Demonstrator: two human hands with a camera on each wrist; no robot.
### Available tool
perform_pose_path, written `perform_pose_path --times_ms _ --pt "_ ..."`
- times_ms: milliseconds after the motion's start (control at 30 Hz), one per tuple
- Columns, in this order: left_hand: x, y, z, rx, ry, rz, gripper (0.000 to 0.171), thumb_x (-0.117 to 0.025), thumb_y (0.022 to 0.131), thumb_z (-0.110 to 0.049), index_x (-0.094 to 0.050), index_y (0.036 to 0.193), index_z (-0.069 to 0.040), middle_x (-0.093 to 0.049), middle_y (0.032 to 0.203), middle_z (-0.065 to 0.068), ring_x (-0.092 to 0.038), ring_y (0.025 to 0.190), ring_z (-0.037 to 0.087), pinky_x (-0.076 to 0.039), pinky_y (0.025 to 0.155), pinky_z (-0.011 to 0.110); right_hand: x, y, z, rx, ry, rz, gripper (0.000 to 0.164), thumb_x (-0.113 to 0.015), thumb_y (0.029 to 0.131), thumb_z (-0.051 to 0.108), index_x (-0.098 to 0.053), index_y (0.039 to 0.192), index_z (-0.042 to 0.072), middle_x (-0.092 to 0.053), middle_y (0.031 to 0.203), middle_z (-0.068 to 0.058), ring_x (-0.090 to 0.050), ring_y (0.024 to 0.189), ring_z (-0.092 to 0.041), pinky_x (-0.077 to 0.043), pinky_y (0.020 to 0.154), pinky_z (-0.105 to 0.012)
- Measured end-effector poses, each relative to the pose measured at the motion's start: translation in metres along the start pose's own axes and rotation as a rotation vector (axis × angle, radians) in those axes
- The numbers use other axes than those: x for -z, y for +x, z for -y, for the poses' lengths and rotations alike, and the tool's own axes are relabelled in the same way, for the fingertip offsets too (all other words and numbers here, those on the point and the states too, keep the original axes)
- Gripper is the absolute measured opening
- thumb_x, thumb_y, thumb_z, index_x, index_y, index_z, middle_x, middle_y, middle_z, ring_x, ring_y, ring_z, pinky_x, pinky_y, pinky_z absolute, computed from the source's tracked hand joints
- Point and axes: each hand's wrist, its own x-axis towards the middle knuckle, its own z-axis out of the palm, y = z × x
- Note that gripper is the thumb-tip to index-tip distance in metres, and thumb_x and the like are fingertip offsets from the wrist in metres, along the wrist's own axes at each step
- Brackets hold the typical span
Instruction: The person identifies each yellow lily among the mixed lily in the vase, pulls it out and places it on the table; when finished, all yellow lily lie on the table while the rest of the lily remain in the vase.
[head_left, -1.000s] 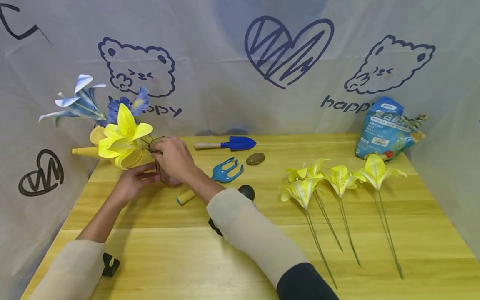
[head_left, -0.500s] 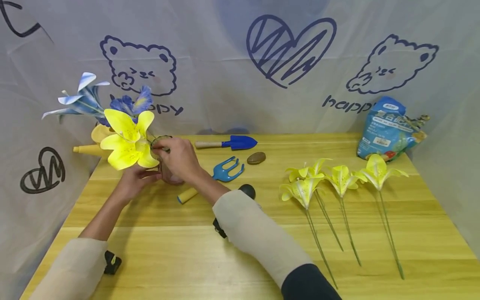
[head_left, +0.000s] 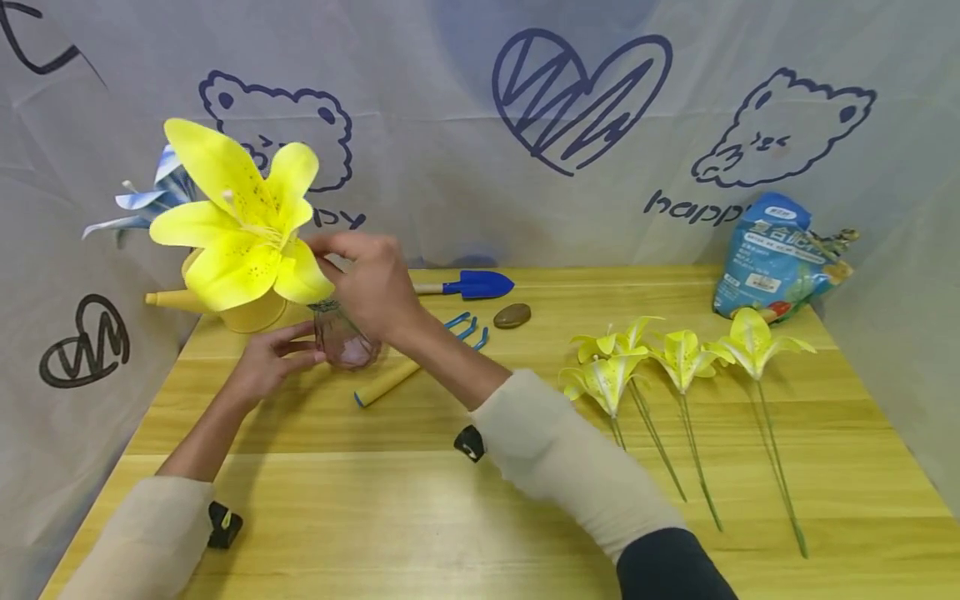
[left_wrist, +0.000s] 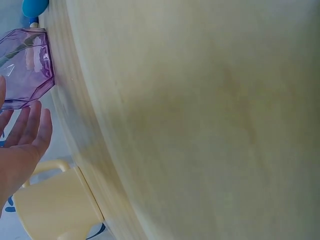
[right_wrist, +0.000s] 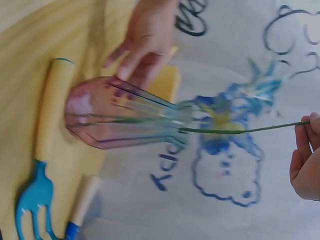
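Raised beside the vase's mouth, my right hand (head_left: 375, 283) pinches the green stem (right_wrist: 250, 131) of a yellow lily (head_left: 247, 225). The right wrist view shows the stem's lower end right at the rim of the pinkish clear faceted vase (head_left: 348, 340). Another green stem stands inside that vase. My left hand (head_left: 273, 362) has its fingers extended against the vase's left side, near its base. Behind the yellow lily are a pale blue lily (head_left: 161, 200) and a blue iris (right_wrist: 220, 122), the iris hidden by the yellow petals in the head view.
A yellow watering can (head_left: 257, 315) stands behind my left hand. A blue hand fork (right_wrist: 40, 195), a blue trowel (head_left: 480, 285) and a brown stone (head_left: 512, 316) lie right of the vase. Several yellow lilies (head_left: 681, 358) lie at right, before a blue bag (head_left: 761, 262).
My right hand has risen from the vase's mouth with the yellow lily, whose bloom is now higher and closer to the head camera. My left hand has stayed at the vase.
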Motion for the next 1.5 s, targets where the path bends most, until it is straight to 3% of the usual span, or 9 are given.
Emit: perform_pose_path --times_ms 233,400,500,633,767,867,967,1167,1500 --pt "0.000 0.000 -0.002 0.009 -0.006 -0.005 0.062 -0.065 0.080 -0.021 -0.038 0.133 -0.003 -0.039 0.131 0.020 -0.048 0.108 0.037 -0.049 0.072 0.017 0.050 -0.019 0.016 0.185 0.141 -0.114 0.020 -0.066 0.078 0.003 -0.065 0.095 -0.007 -0.065 0.091 -0.015 -0.061 0.088 -0.011 -0.047 0.079 -0.020" --pt "0.002 0.001 -0.003 0.027 0.011 -0.008 0.063 -0.065 0.080 -0.023 -0.038 0.133 -0.003 -0.041 0.130 0.019 -0.047 0.108 0.036 -0.049 0.072 0.017 0.090 -0.051 0.017 0.193 0.167 -0.150 0.014 -0.063 0.077 -0.004 -0.065 0.090 -0.008 -0.065 0.073 -0.012 -0.057 0.061 -0.010 -0.048 0.054 -0.023" --pt "0.003 0.000 -0.002 0.041 0.022 -0.013 0.063 -0.065 0.080 -0.025 -0.038 0.133 -0.003 -0.041 0.130 0.019 -0.048 0.108 0.035 -0.048 0.071 0.015 0.113 -0.079 0.013 0.109 0.100 -0.135 0.009 -0.064 0.077 -0.003 -0.066 0.085 -0.004 -0.061 0.064 -0.005 -0.047 0.051 -0.011 -0.042 0.047 -0.024" --pt "0.002 -0.001 -0.002 0.052 0.023 -0.018 0.063 -0.065 0.080 -0.024 -0.038 0.132 -0.003 -0.041 0.130 0.019 -0.048 0.108 0.035 -0.048 0.070 0.014 0.137 -0.119 0.005 -0.043 -0.050 -0.043 0.013 -0.069 0.075 0.005 -0.069 0.089 0.003 -0.067 0.079 -0.002 -0.059 0.067 -0.010 -0.048 0.060 -0.024" --pt "0.003 -0.001 -0.004 0.054 0.028 -0.021 0.062 -0.065 0.080 -0.023 -0.039 0.132 -0.003 -0.041 0.130 0.018 -0.048 0.108 0.035 -0.048 0.070 0.015 0.155 -0.159 -0.005 -0.271 -0.205 0.094 0.005 -0.068 0.077 0.015 -0.069 0.082 0.013 -0.066 0.078 0.007 -0.059 0.067 -0.007 -0.047 0.055 -0.021" --pt "0.004 0.000 -0.004 0.062 0.037 -0.017 0.063 -0.065 0.080 -0.025 -0.039 0.132 -0.003 -0.041 0.131 0.018 -0.048 0.108 0.034 -0.048 0.070 0.015 0.161 -0.187 -0.015 -0.448 -0.244 0.199 0.003 -0.066 0.079 0.018 -0.069 0.080 0.017 -0.062 0.072 0.012 -0.053 0.058 -0.006 -0.045 0.049 -0.021" --pt "0.005 0.001 -0.004 0.072 0.036 -0.014 0.063 -0.065 0.079 -0.026 -0.039 0.132 -0.003 -0.041 0.131 0.018 -0.048 0.108 0.034 -0.049 0.070 0.016 0.162 -0.210 -0.025 -0.555 -0.241 0.289 0.006 -0.066 0.079 0.016 -0.069 0.083 0.014 -0.063 0.071 0.009 -0.056 0.059 -0.008 -0.048 0.051 -0.021" --pt "0.006 0.001 -0.002 0.075 0.032 -0.018 0.063 -0.066 0.079 -0.026 -0.040 0.132 -0.002 -0.042 0.130 0.018 -0.050 0.106 0.035 -0.049 0.070 0.017 0.154 -0.242 -0.045 -0.656 -0.225 0.397 0.005 -0.068 0.076 0.011 -0.068 0.080 0.008 -0.062 0.068 0.003 -0.056 0.059 -0.011 -0.048 0.050 -0.019" --pt "0.004 0.001 -0.001 0.053 0.004 -0.025 0.062 -0.065 0.080 -0.022 -0.039 0.132 -0.002 -0.042 0.129 0.020 -0.049 0.106 0.036 -0.049 0.071 0.018 0.140 -0.249 -0.062 -0.633 -0.339 0.417 0.004 -0.066 0.077 0.011 -0.068 0.078 0.006 -0.061 0.066 0.006 -0.053 0.058 -0.001 -0.046 0.054 -0.014"
